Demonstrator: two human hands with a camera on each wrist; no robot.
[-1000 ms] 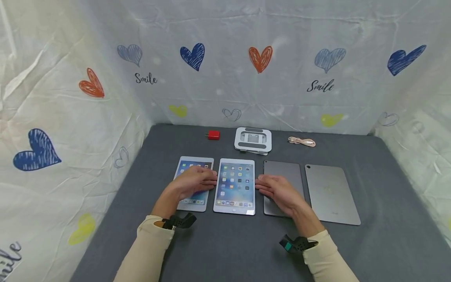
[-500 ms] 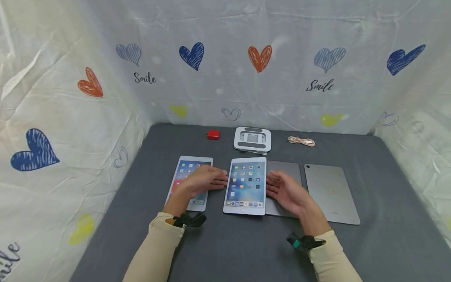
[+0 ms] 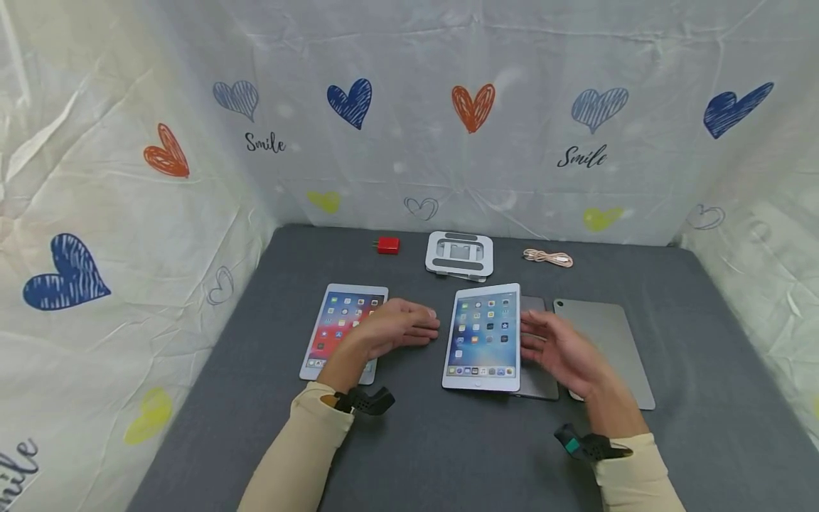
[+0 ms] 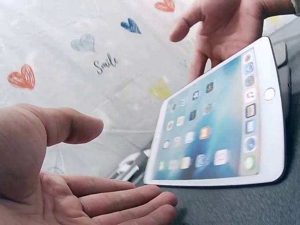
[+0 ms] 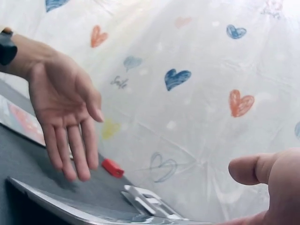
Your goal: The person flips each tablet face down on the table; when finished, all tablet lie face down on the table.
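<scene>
A white tablet point(image 3: 483, 338) with a lit blue home screen overlaps a dark grey tablet point(image 3: 539, 380), hiding most of it. It looks tilted, its near corner raised off the cloth in the left wrist view. My right hand point(image 3: 566, 348) touches its right edge with extended fingers; their tips are hidden behind the edge, and the thumb stands free. Left of the tablet, my left hand point(image 3: 397, 327) is held with straight fingers, apart from it and holding nothing. Below my left forearm and hand lies a second white tablet point(image 3: 335, 327) with a red and blue screen.
A silver tablet point(image 3: 614, 348) lies face down at the right, partly behind my right hand. Along the back of the grey cloth point(image 3: 448, 455) are a red charger plug point(image 3: 387, 245), a folded white stand point(image 3: 459, 254) and a bundled cable point(image 3: 548, 257).
The blue-screen tablet has moved right from the bare cloth onto the dark grey tablet. My right hand has moved right with it; my left hand has followed, and a gap has opened.
</scene>
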